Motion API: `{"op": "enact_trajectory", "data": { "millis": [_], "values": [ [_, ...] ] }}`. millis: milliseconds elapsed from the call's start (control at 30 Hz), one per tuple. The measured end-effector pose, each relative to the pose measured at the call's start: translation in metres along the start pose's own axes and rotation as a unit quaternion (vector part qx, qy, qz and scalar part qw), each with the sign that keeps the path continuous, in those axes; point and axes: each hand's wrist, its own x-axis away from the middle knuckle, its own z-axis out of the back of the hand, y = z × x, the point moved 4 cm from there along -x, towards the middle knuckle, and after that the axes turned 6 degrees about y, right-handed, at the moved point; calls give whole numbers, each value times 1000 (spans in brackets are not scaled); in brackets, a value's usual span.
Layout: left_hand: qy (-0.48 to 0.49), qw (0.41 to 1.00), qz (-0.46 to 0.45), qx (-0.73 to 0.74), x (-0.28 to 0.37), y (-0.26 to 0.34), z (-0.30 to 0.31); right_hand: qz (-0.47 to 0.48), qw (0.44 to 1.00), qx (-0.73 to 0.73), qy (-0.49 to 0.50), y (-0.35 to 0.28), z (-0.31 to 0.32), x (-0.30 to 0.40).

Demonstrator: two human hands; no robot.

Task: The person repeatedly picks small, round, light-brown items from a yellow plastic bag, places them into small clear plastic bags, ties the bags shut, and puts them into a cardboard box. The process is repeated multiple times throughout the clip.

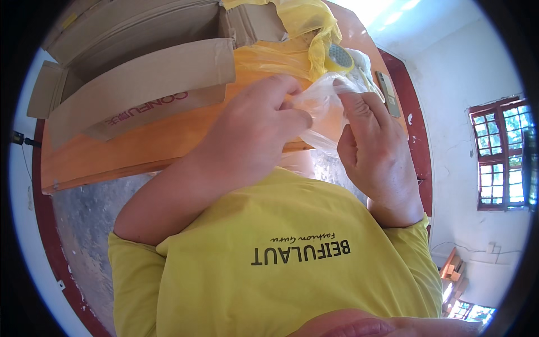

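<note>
A crumpled clear plastic bag (322, 103) is stretched between my two hands above the front edge of the wooden table. My left hand (257, 118) grips its left side with curled fingers; the fingertips are partly hidden. At the other side, my right hand (374, 130) pinches the film between thumb and fingers. A loose fold of the plastic hangs below, near the table edge. Just beyond the bag lies a roll of tape (340, 58) with a yellowish outer face, resting against a yellow plastic bag (290, 54).
An open cardboard box (143, 80) with raised flaps and printed writing occupies the table's left side. White fabric (362, 69) lies behind my right hand. A smartphone (388, 93) rests near the right edge of the orange-brown wooden table (168, 130).
</note>
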Motion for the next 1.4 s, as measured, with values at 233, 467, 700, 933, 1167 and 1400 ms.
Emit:
{"op": "enact_trajectory", "data": {
  "millis": [233, 467, 700, 933, 1167, 1400],
  "values": [
    [39, 974, 214, 57, 7, -21, -8, -19, 999, -13, -44, -7, -11, 4],
    [-44, 964, 264, 2, 8, -32, -16, -29, 999, -18, -27, -8, -20, 4],
    [-52, 980, 185, -51, 5, -23, -12, -22, 998, -9, -59, 4, -15, 4],
    [-104, 978, 165, -78, 4, -19, -9, 26, 998, 60, -3, 2, -10, -6],
    [-159, 972, 140, -100, 1, -9, -10, 100, 987, 126, 20, 5, -10, -15],
    [-152, 973, 132, -110, 4, -10, -9, 151, 959, 216, -102, 8, -31, -17]
  ]
}}
